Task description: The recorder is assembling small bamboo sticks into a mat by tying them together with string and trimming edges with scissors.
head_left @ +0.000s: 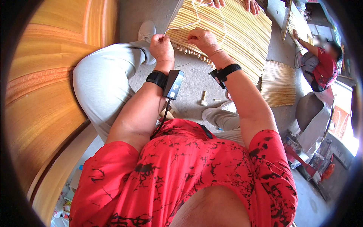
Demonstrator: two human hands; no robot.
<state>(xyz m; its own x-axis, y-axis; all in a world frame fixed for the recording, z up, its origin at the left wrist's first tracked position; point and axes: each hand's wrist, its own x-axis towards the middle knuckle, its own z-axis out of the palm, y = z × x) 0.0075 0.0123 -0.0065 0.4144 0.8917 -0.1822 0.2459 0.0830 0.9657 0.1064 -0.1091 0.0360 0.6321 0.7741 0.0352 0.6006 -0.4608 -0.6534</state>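
Along the near edge of a yellow mat of slender parallel sticks (245, 36), our left hand (162, 48) pinched a thin white cord (185, 27) between closed fingertips. Our right hand (206, 41) curled its fingers just beside it; we could not tell whether they gripped anything. The cord trailed loosely across the mat.
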